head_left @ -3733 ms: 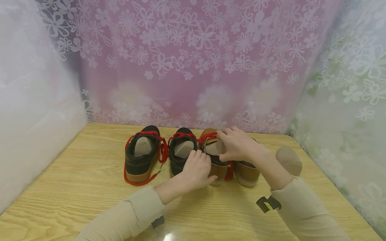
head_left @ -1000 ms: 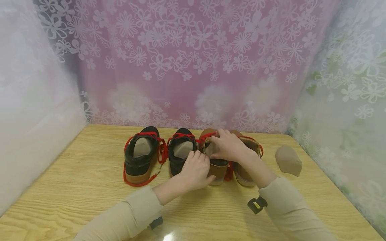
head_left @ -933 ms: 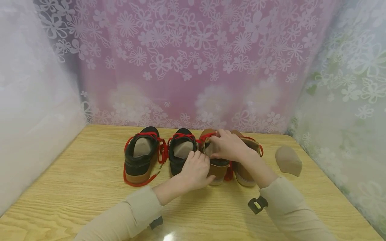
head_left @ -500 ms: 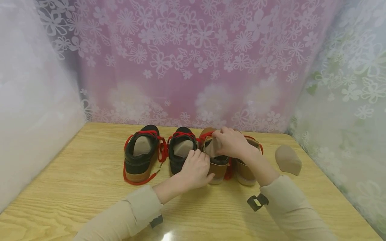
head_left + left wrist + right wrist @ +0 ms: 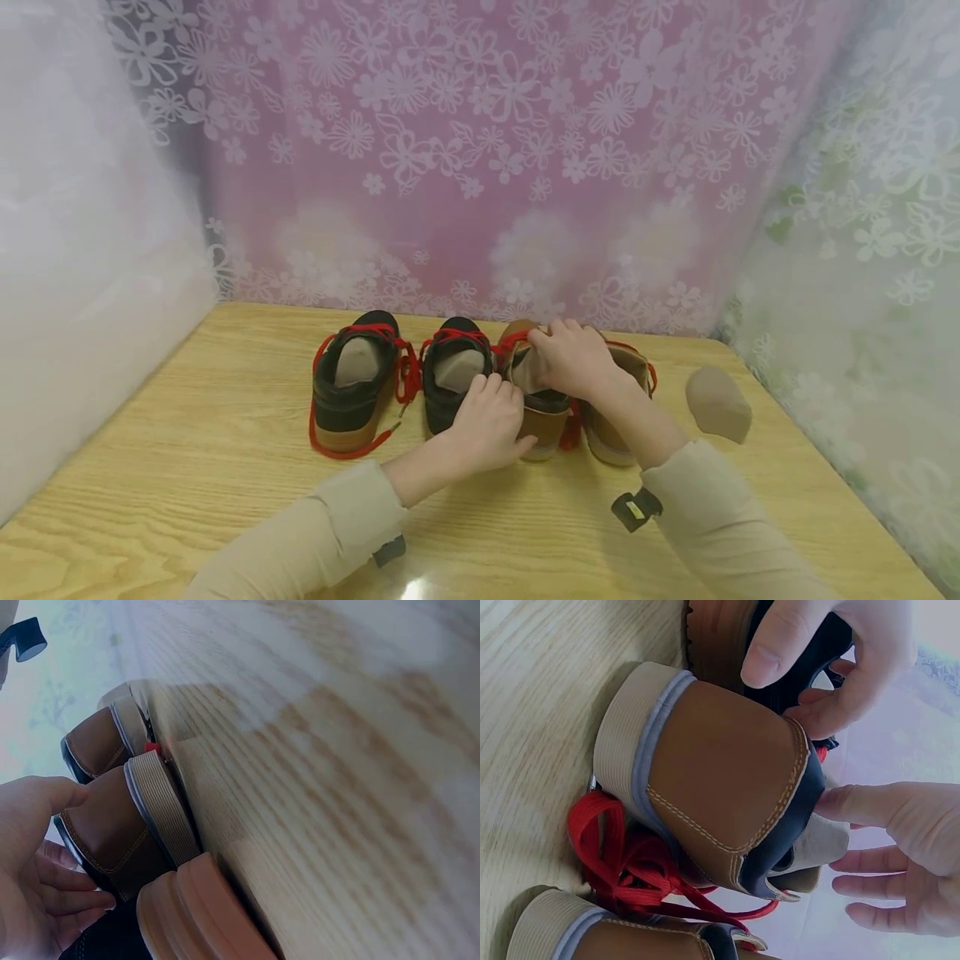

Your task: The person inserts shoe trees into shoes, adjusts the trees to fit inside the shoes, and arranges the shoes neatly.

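Third in the row is a brown shoe (image 5: pixel 546 433) with red laces, its heel toward me. My left hand (image 5: pixel 487 421) holds its left side at the collar, fingers bent over the edge; the thumb lies by the heel in the left wrist view. At the shoe's opening, my right hand (image 5: pixel 577 354) grips a beige shoe insert (image 5: pixel 527 371) partly inside. In the right wrist view, the right thumb is at the dark collar and the fingers are beyond the insert (image 5: pixel 817 841). The insert's lower part is hidden in the shoe.
Two black shoes, the far left one (image 5: pixel 345 417) and its neighbour (image 5: pixel 441 410), hold beige inserts. Right of the held shoe stands another brown shoe (image 5: pixel 609 437), partly behind my right arm. A loose beige insert (image 5: pixel 717 402) lies at the right of the wooden table (image 5: pixel 187 467).
Since the oldest frame my right hand has moved slightly left and lower at the shoe's opening. More of the insert shows than one second ago. The left hand keeps its place.
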{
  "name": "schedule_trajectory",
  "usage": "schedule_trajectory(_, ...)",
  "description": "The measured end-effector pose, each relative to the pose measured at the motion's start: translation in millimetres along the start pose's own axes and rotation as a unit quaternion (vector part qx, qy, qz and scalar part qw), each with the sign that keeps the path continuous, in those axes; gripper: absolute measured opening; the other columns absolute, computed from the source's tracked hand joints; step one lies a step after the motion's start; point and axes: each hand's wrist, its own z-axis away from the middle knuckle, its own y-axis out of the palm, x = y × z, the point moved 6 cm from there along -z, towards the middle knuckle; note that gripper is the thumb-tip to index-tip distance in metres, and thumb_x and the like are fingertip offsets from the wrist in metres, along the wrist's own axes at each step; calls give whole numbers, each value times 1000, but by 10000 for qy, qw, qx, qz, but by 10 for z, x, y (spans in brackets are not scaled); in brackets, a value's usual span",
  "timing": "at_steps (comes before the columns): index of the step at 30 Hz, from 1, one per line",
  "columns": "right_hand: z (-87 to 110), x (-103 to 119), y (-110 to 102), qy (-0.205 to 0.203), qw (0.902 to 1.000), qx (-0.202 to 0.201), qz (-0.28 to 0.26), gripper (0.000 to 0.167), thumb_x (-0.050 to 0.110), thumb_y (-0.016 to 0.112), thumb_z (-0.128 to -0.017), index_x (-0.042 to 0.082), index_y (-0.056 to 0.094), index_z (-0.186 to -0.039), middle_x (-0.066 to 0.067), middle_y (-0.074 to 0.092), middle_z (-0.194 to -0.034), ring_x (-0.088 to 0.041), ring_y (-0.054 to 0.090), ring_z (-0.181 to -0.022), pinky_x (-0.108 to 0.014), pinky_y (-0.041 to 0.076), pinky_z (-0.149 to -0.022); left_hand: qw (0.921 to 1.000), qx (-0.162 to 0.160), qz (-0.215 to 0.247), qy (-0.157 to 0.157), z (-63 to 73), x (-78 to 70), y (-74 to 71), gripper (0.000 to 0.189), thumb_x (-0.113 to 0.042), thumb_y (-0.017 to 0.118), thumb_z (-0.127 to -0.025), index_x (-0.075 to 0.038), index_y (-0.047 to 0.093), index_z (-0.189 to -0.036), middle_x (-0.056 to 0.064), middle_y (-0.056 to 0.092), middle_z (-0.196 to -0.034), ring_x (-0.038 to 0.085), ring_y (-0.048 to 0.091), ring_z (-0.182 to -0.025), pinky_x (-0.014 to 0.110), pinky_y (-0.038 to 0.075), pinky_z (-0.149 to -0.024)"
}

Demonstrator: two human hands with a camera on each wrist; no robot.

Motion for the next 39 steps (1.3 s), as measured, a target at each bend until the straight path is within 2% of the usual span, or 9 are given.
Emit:
schedule_trajectory(5,7,22,29,81,9994,-179,301,40,27,76,-74,12,60,-107,-12,59,-98,-32,55,-90,-46,46,-72,10000,5,-71,32,2,-16,13,59,-64,60,-75,-7,63,-91,1,59,-81,18,46,-78,31,33,-71)
schedule_trajectory(16,7,42,127,72,9982,-480,363,38,26,75,-74,13,60,-106,-16,58,-105,-35,55,-94,-49,47,-72,9999,-24,-140,84,0,-44,20,60,-65,59,-75,-8,63,-93,1,60,-84,19,48,-79,31,33,-71)
schedule_trajectory(21,2,39,138,29,9971,-583,493,42,28,78,-72,14,59,-107,-15,57,-109,-35,54,-97,-49,47,-73,9998,-84,-156,87,-14,-38,8,59,-64,60,-75,-7,64,-92,1,59,-82,19,48,-80,32,34,-72)
schedule_trajectory(31,-5,67,176,-228,9924,-945,752,47,29,82,-68,14,60,-106,-14,57,-104,-33,54,-99,-47,47,-76,9998,-126,-132,103,-23,-19,14,58,-62,62,-75,-7,65,-92,2,60,-83,19,49,-81,32,34,-72)
schedule_trajectory(39,33,94,164,-425,9880,-1089,1013,42,31,79,-71,12,62,-105,-13,57,-105,-32,55,-99,-45,47,-77,9997,-170,-153,122,-19,-18,14,57,-62,62,-75,-7,65,-89,1,59,-81,19,49,-80,32,34,-71)
